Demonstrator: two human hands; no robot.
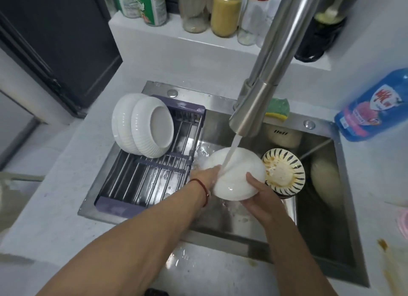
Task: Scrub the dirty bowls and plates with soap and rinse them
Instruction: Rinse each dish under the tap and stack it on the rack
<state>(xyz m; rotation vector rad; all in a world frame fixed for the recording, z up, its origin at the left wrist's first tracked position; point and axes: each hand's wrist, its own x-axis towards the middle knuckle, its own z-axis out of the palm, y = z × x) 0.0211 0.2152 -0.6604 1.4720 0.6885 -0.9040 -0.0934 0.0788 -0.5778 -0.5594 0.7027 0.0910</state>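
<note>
Both bare forearms reach from the bottom of the view over the pale speckled worktop [55, 207] into the stainless steel sink [320, 207], the left wrist wearing a thin red string. The right hand [262, 196] has a closed grip on the near rim of a plain white ceramic bowl [238, 174], thumb over its edge, while the left hand [205, 174] rests against the bowl's left side; whether those fingers curl round it I cannot tell. Water from the brushed steel tap [254, 110] runs straight onto the bowl, so this looks like the rinsing step. Two white ribbed bowls [143, 125] already stand on edge in the purple-framed draining rack [154, 174] to the left. Touching the held bowl on its right sits a sauce-smeared cream bowl with dark radial stripes [283, 172], unwashed. Next, I judge, the rinsed bowl goes to the rack, then the green and yellow sponge [278, 109] and the blue soap bottle [373, 105] are needed.
</note>
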